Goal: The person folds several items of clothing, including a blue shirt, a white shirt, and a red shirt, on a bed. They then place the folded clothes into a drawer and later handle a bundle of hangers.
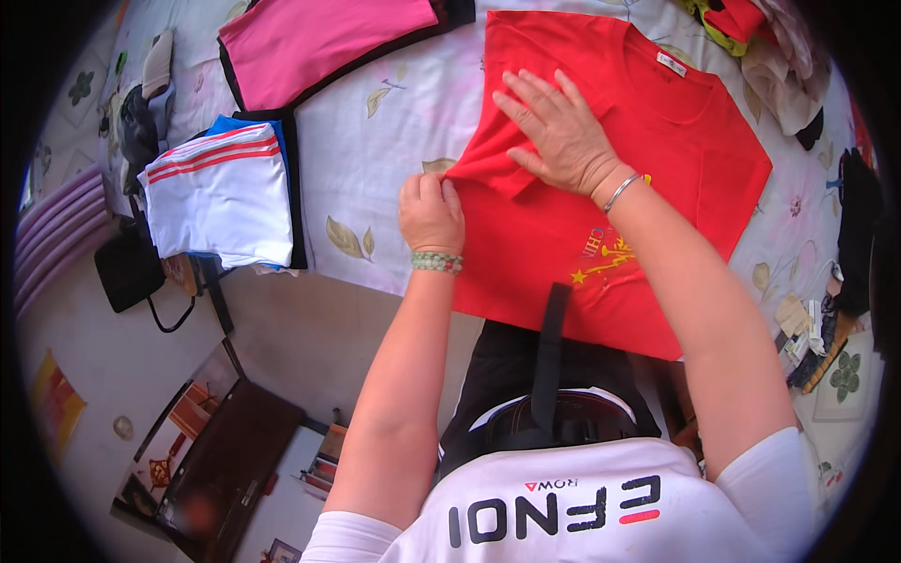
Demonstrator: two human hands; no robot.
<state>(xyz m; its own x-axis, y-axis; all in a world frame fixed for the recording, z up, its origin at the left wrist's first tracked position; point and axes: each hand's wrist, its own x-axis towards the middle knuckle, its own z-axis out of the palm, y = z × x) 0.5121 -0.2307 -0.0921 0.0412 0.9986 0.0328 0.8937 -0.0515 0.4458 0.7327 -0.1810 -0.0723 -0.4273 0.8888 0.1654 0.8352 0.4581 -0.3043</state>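
A red T-shirt point(521, 246) with yellow print lies spread on a floral bedsheet point(352, 162), its neckline away from me and its hem near my waist. My left hand point(431, 211), with a beaded bracelet at the wrist, pinches the shirt's left edge below the sleeve. Flat on the cloth near the left sleeve rests my right hand point(556, 134), fingers spread, a silver bangle on its wrist. Between the two hands the fabric has creases.
Folded white clothing with red stripes point(218, 197) lies on a stack at the left edge of the bed. Behind it is a pink and black garment point(317, 49). Crumpled clothes point(781, 63) lie at the far right, and small items with a white cable point(809, 324) at the right.
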